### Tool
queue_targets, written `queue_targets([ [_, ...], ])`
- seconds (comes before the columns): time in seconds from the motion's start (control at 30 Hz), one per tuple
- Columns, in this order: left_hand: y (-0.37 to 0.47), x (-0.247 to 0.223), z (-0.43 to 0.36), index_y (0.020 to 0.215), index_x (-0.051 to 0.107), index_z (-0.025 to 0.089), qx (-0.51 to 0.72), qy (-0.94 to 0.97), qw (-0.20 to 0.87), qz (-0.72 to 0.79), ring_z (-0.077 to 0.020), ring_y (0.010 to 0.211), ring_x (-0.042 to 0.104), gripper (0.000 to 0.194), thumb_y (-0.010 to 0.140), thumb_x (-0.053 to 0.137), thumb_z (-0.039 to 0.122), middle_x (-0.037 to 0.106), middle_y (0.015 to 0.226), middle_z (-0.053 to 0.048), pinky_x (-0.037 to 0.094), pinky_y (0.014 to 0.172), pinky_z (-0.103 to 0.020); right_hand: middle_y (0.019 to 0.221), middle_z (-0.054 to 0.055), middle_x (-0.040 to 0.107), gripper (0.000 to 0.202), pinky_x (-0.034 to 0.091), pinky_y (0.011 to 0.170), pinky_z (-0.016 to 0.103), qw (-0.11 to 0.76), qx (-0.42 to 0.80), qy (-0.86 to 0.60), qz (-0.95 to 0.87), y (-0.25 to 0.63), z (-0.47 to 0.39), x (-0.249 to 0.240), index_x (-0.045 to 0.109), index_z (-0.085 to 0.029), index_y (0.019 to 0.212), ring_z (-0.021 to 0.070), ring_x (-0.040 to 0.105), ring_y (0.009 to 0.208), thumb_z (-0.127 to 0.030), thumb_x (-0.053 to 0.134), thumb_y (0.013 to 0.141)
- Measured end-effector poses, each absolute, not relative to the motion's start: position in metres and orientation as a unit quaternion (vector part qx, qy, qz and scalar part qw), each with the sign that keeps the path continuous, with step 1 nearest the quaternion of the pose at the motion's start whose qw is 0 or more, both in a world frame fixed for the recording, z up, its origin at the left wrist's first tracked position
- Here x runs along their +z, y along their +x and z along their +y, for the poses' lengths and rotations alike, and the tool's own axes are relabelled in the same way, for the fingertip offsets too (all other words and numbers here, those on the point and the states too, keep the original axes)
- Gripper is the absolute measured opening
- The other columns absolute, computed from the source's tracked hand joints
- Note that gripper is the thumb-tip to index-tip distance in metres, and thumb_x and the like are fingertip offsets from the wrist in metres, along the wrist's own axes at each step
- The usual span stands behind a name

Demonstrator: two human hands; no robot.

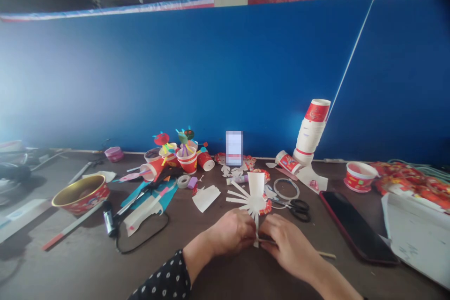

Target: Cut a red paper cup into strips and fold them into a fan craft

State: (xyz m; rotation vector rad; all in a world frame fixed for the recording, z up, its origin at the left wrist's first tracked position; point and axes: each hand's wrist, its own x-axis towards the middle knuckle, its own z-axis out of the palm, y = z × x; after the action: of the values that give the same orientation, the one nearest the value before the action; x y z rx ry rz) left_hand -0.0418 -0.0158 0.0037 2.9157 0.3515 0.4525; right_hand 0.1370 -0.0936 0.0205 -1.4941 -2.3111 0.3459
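A white paper cup cut into flared strips [256,202] stands upright between my hands, one wide strip rising at its back and thin strips fanning to the left. My left hand [230,230] is closed, its fingers pressed on the front strip. From the other side my right hand [286,243] pinches at the same strip. A thin wooden stick [327,255] pokes out beyond my right wrist; something thin also shows between the fingertips, but I cannot tell whether it is the same stick. Black-handled scissors [300,210] lie just past my right hand.
A phone [356,227] and white sheets [418,239] lie at the right. Stacked paper cups [310,133] lean by the blue wall. At the left are a gold-lined bowl [81,195], a corded black-and-silver tool [109,220] and decorated cups [187,161]. Paper scraps [206,198] lie ahead.
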Motion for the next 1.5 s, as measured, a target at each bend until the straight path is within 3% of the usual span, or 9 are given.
queue_targets([
  [0.17,-0.039,-0.004,-0.014,0.069,0.064,0.019,0.139,0.973,0.094,0.157,-0.0152,0.073,0.057,0.015,0.081,0.055,0.022,0.063,0.073,-0.002,0.042,0.068,-0.024,0.09,0.003,0.063,0.009,0.04,0.076,0.027,0.143,0.088,-0.509,-0.844,0.129,-0.094,0.023,0.064,-0.021,0.081,0.0189,0.055,0.088,-0.019,0.056,0.081],
  [0.33,-0.039,-0.006,-0.014,0.068,0.063,0.018,0.15,0.965,0.137,0.166,-0.0147,0.073,0.057,0.01,0.073,0.058,0.01,0.063,0.071,-0.001,0.043,0.072,-0.023,0.086,0.004,0.064,0.017,0.04,0.074,0.029,0.087,0.019,-0.519,-0.85,0.123,-0.094,0.017,0.065,-0.02,0.08,0.0185,0.057,0.08,-0.014,0.05,0.084],
  [0.6,-0.042,0.0,-0.013,0.067,0.062,0.018,0.156,0.961,0.178,0.142,-0.0147,0.073,0.056,0.015,0.066,0.055,0.005,0.062,0.069,-0.001,0.044,0.074,-0.025,0.082,0.003,0.065,0.022,0.039,0.067,0.027,0.044,-0.029,-0.485,-0.873,0.121,-0.092,0.017,0.066,-0.019,0.074,0.0163,0.057,0.075,-0.01,0.047,0.083],
  [0.97,-0.044,0.004,-0.017,0.058,0.051,0.016,0.159,0.952,0.21,0.155,-0.0138,0.073,0.054,0.017,0.061,0.047,0.0,0.061,0.072,-0.001,0.04,0.067,-0.022,0.084,0.007,0.066,0.022,0.042,0.061,0.028,0.037,-0.056,-0.462,-0.884,0.112,-0.095,0.021,0.066,-0.013,0.082,0.0183,0.057,0.075,-0.01,0.044,0.083],
  [1.5,-0.044,-0.012,-0.009,0.062,0.055,0.017,0.117,0.952,0.209,0.19,-0.0141,0.076,0.052,0.018,0.058,0.048,0.001,0.061,0.076,0.0,0.038,0.07,-0.023,0.08,0.006,0.065,0.011,0.042,0.052,0.028,0.048,-0.106,-0.445,-0.888,0.116,-0.097,0.018,0.065,-0.014,0.078,0.0171,0.057,0.067,-0.015,0.054,0.08],
])
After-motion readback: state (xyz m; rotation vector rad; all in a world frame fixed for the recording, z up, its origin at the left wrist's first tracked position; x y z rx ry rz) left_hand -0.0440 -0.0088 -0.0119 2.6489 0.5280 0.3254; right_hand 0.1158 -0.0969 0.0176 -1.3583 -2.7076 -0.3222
